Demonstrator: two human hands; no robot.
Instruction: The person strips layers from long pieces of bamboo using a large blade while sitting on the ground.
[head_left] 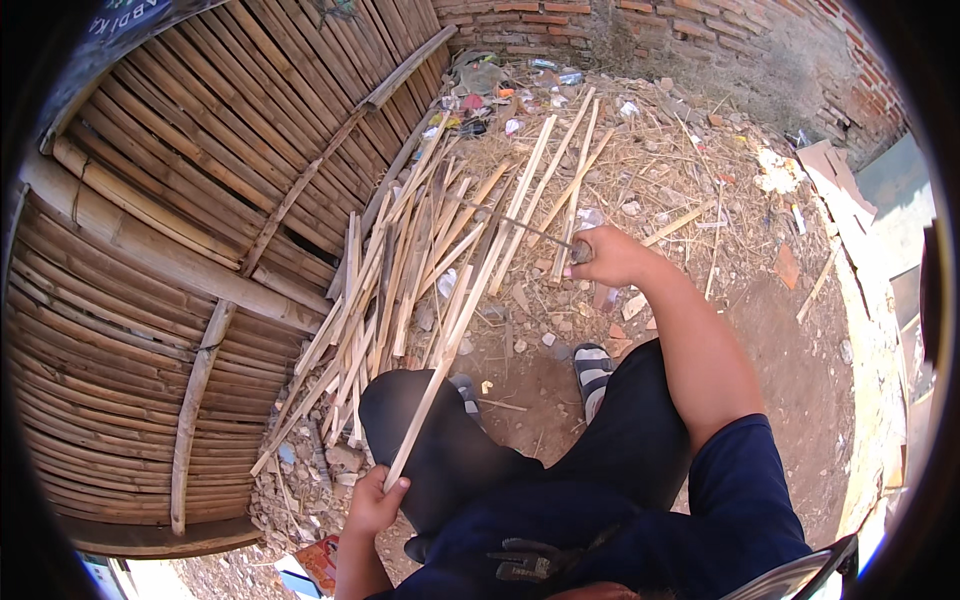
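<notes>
My left hand [376, 500] is closed round the near end of a long pale wooden strip [445, 358]. That strip slants up and away over my left knee, its far end above the ground litter. In my right hand [612, 256] is the grip of a tool with a long, thin, dark blade [540, 234], perhaps a machete seen edge-on. The blade points left and crosses the strip around its upper part; whether they touch I cannot tell. Beneath and left of the strip lies a loose pile of similar wooden strips [385, 270].
A bamboo-slat wall [150, 300] rises on the left, and a brick wall [700, 40] closes the far side. Straw, rubble and litter [640, 150] cover the ground ahead. My sandalled feet [592, 375] stand on bare dirt [780, 370]. Broken boards [838, 180] lean at the right.
</notes>
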